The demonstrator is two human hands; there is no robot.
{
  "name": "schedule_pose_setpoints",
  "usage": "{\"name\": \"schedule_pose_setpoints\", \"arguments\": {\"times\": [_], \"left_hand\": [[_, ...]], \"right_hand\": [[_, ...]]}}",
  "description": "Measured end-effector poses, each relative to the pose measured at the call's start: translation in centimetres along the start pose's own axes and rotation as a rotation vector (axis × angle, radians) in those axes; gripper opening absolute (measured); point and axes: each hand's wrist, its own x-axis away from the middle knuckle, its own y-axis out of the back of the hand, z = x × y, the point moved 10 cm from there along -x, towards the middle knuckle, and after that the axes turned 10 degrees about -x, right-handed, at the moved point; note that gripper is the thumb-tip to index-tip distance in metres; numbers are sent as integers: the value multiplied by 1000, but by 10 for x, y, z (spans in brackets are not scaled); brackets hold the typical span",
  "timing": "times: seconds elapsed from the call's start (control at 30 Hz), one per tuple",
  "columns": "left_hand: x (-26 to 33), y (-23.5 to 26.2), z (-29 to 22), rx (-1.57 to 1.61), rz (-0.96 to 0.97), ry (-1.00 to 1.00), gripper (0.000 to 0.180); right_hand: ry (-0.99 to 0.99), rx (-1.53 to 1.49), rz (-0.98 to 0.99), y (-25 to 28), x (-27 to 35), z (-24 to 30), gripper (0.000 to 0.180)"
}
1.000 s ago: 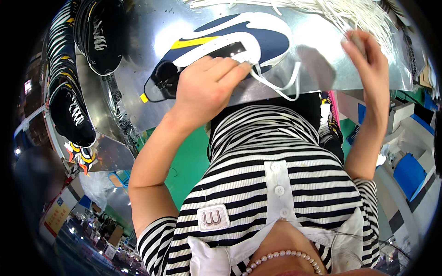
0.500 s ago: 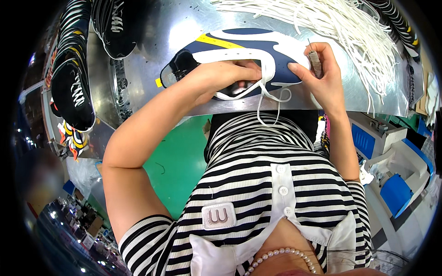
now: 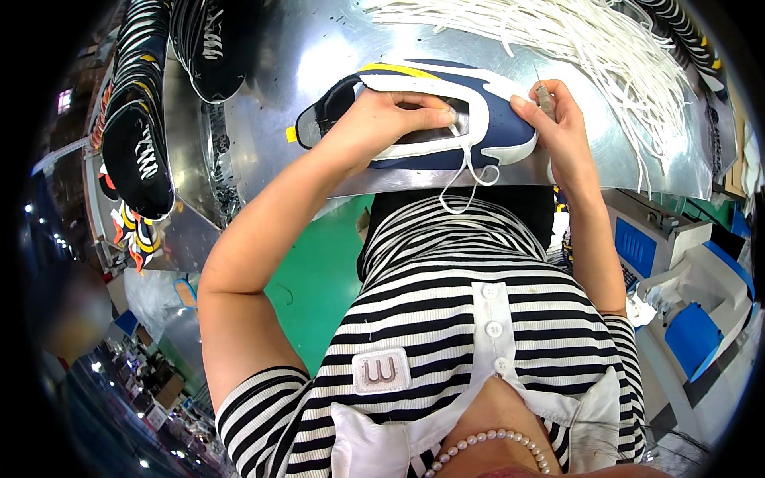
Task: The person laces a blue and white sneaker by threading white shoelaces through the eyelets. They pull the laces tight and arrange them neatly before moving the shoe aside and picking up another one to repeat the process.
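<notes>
A navy, white and yellow shoe upper [image 3: 498, 119] lies on its side on the metal table, toe to the right. My left hand [image 3: 382, 123] reaches over its opening, thumb and finger pinched on a white shoelace [image 3: 467, 163] at the inner edge. A loop of that lace hangs past the table's front edge. At the toe my right hand [image 3: 564, 131] is closed around an awl-like tool [image 3: 545, 99] with a wrapped handle and a thin metal tip pointing up and away. Its thumb rests by the toe. Inside the shoe, the other left fingers are partly hidden.
A heap of loose white laces [image 3: 590, 56] covers the far right of the metal table [image 3: 279, 88]. Black shoes [image 3: 139, 159] stand stacked at the left, another black shoe [image 3: 209, 56] beside them. A grey and blue machine [image 3: 677, 279] stands below right.
The shoe has shifted slightly right and turned, so its opening shows more. My left hand moved right with it; the right hand still holds the tool near the toe.
</notes>
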Motion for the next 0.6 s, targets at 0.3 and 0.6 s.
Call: {"name": "schedule_pose_setpoints", "arguments": {"times": [0.3, 0.6], "left_hand": [[-11, 18, -8, -344, -127, -115, 24], [166, 251, -11, -1188, -1318, -228, 11]], "right_hand": [[82, -18, 107, -9, 8, 10, 28], [64, -268, 71, 35, -2, 15, 19]]}}
